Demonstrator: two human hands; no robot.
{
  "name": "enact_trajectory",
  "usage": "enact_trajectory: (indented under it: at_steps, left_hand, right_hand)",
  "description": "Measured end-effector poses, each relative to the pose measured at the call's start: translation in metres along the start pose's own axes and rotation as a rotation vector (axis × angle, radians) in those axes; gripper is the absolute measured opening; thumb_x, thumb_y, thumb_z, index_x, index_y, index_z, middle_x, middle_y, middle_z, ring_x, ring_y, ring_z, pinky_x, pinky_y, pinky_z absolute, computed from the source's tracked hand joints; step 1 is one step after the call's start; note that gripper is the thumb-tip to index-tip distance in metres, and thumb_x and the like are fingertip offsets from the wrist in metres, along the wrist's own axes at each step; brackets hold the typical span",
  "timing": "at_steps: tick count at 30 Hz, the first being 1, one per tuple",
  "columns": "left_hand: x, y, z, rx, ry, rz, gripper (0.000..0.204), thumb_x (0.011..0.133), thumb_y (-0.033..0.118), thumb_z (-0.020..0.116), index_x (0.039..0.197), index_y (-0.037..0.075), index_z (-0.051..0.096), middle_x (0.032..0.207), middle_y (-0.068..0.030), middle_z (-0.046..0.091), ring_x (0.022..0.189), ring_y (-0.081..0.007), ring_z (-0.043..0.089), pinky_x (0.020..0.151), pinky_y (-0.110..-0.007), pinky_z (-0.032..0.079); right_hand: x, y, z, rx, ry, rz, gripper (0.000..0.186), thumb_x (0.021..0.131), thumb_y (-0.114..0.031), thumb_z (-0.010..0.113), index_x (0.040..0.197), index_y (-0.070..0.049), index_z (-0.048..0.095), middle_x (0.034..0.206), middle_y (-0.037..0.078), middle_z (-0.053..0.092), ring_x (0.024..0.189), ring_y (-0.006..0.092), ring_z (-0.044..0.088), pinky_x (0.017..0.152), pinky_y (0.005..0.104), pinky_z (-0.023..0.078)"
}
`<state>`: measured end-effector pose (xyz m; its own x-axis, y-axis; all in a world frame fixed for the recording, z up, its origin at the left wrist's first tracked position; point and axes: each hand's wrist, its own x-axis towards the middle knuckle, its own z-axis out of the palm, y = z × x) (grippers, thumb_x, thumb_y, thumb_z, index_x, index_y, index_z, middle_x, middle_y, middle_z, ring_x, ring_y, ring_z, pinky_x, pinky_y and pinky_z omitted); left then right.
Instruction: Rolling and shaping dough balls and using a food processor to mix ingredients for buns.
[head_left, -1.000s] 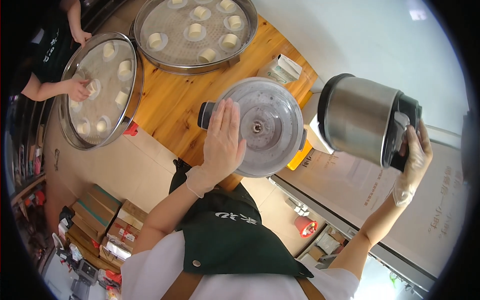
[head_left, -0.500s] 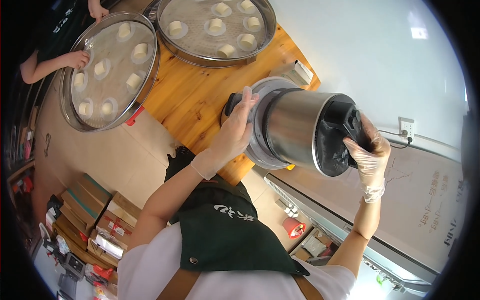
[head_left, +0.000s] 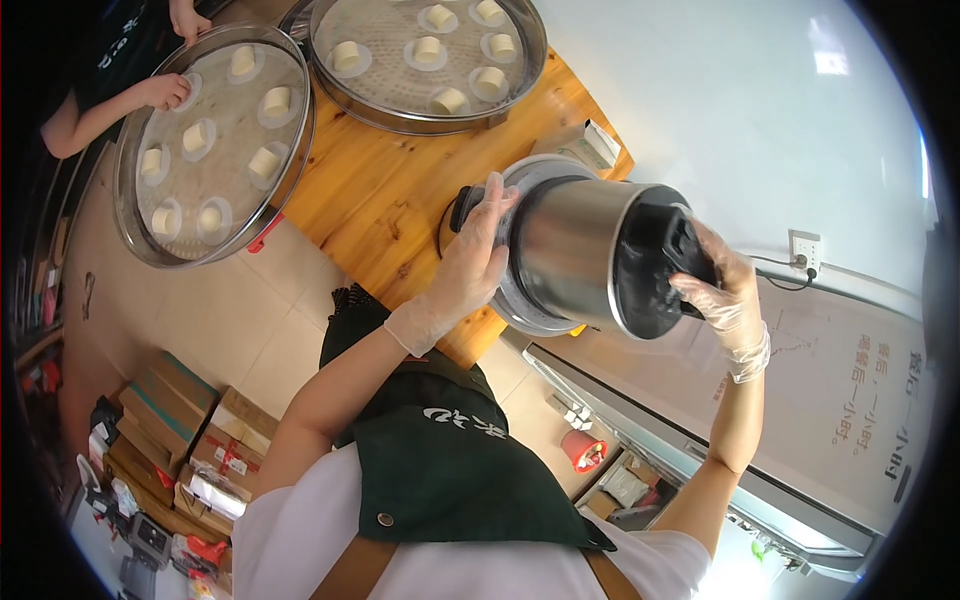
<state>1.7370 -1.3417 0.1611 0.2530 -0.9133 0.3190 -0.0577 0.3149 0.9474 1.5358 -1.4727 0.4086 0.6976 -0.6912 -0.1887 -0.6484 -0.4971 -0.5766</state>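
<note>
Tipping the steel jug [head_left: 585, 255] sideways: right hand [head_left: 715, 290] wraps its black base, left hand [head_left: 480, 250] lies flat against the lid [head_left: 510, 290], keeping it shut.

A round perforated steel steamer tray [head_left: 385, 105] holding pale dough pieces [head_left: 428, 48] sits on the far part of the orange wooden table [head_left: 385, 200], and a second steel steamer tray [head_left: 140, 225] lies to its left, overhanging the table's left edge. Right of both, at the table's right corner, the gloved left hand [head_left: 475, 262] rests against a flat steel lid [head_left: 515, 295], with a cylindrical steel jug [head_left: 570, 250] lying sideways against that lid and the gloved right hand [head_left: 715, 285] at its black base. A small white box [head_left: 588, 145] sits on the table just behind the jug, and stacked cardboard boxes [head_left: 190, 440] stand on the floor lower left.
</note>
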Motion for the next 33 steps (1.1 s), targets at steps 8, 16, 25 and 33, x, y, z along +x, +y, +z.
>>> enact_trajectory:
  at_steps: [8,16,25,33]
  left_hand:
    - [-0.001,-0.009,0.006,-0.030,0.002,0.072,0.092,0.083,-0.016,0.050,0.161,0.000,0.004,0.158,-0.0262,0.035,0.147,-0.0362,0.036,0.123,-0.043,0.022]
    - [-0.001,-0.010,0.009,0.032,-0.005,0.116,0.094,0.083,-0.018,0.050,0.162,0.002,0.004,0.164,-0.0213,0.025,0.148,-0.0349,0.037,0.122,-0.044,0.024]
    - [0.002,-0.013,0.009,0.039,0.023,0.071,0.095,0.081,-0.020,0.047,0.162,0.002,0.003,0.155,-0.0272,0.037,0.144,-0.0370,0.040,0.119,-0.041,0.030]
    - [-0.002,0.001,0.018,0.031,0.001,0.042,0.092,0.083,-0.017,0.047,0.161,0.000,0.002,0.158,-0.0284,0.033,0.150,-0.0369,0.032,0.121,-0.040,0.023]
  right_hand:
    - [0.013,-0.004,-0.002,-0.145,-0.109,-0.058,0.066,0.087,-0.030,0.081,0.137,0.003,0.054,0.090,0.010,0.070,0.076,0.0152,0.064,0.077,0.0293,0.053]
    - [0.005,-0.008,0.027,-0.031,0.152,0.201,0.046,0.090,-0.019,0.077,0.124,0.005,0.058,0.087,0.013,0.071,0.075,0.0198,0.068,0.076,0.0318,0.055]
    - [0.003,-0.024,0.065,0.689,0.525,0.360,0.022,0.093,-0.005,0.066,0.109,0.008,0.058,0.071,0.003,0.058,0.052,0.0088,0.052,0.047,0.0239,0.044]
    - [0.000,-0.007,0.055,0.232,0.516,0.290,0.048,0.085,-0.008,0.067,0.128,0.012,0.055,0.100,0.018,0.073,0.086,0.0191,0.070,0.081,0.0316,0.055]
